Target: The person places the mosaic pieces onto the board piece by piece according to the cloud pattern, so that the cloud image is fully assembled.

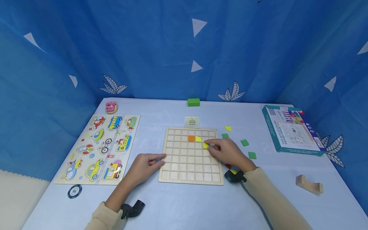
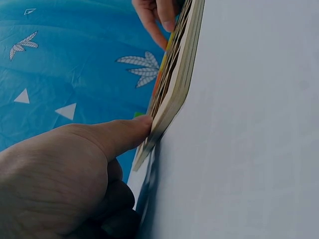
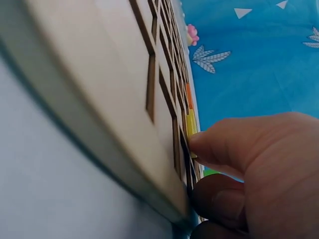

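Note:
A wooden grid board (image 1: 191, 159) lies on the table. Near its upper right, my right hand (image 1: 225, 152) pinches a yellow tile (image 1: 205, 146) between thumb and index finger, over a cell. Up and left of it, an orange square tile (image 1: 191, 138) and a yellow quarter-round tile (image 1: 198, 139) sit side by side in cells. My left hand (image 1: 145, 167) touches the board's left edge with its extended index finger and thumb. In the left wrist view the thumb of the left hand (image 2: 65, 169) meets the board's edge (image 2: 174, 99), the other fingers folded below.
Green square tiles (image 1: 244, 142) and a yellow quarter-round tile (image 1: 228, 128) lie right of the board. Behind it are a small pattern card (image 1: 192, 122) and a green block (image 1: 193, 102). A vehicle puzzle (image 1: 99, 150) lies left; a box (image 1: 293, 129) and wooden piece (image 1: 309, 184) lie right.

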Demonstrator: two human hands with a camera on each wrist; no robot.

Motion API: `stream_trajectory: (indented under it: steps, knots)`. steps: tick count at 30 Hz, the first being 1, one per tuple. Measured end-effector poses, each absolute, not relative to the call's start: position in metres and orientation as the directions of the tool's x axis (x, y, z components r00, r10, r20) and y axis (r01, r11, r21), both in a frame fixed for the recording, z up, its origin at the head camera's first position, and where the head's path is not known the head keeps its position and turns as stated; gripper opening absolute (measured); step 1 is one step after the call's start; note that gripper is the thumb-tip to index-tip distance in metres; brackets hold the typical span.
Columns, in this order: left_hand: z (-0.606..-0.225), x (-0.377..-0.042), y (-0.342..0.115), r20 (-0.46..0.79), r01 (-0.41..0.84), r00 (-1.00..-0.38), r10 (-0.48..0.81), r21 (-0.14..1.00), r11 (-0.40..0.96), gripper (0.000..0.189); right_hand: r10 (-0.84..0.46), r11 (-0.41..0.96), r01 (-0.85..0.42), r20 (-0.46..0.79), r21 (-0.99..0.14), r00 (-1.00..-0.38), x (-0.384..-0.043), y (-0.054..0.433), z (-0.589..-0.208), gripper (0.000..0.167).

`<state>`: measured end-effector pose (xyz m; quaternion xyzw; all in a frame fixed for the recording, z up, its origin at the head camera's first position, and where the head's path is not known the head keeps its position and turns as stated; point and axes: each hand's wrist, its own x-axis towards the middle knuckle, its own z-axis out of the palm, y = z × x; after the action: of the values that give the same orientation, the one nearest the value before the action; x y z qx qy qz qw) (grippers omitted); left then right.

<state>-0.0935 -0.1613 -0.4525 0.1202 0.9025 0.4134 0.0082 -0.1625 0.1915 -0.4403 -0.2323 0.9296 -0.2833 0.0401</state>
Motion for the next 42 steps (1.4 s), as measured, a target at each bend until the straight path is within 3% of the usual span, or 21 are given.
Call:
stream_trajectory:
  steps: [19, 32, 42]
  knots:
    - [-0.451, -0.092, -0.162, 0.09, 0.21, -0.972, 0.217, 0.751, 0.626, 0.026, -0.442, 0.714, -0.406, 0.082, -0.57, -0.893, -0.162, 0.194, -0.434, 0.031]
    - [-0.455, -0.093, -0.161, 0.078, 0.202, -0.973, 0.219, 0.751, 0.629, 0.026, -0.264, 0.723, -0.362, 0.249, -0.589, -0.932, -0.161, 0.246, -0.397, 0.028]
    - [-0.453, -0.092, -0.16, 0.083, 0.201, -0.974, 0.209, 0.741, 0.641, 0.026, -0.179, 0.755, -0.232, 0.148, -0.613, -0.973, -0.169, 0.285, -0.397, 0.027]
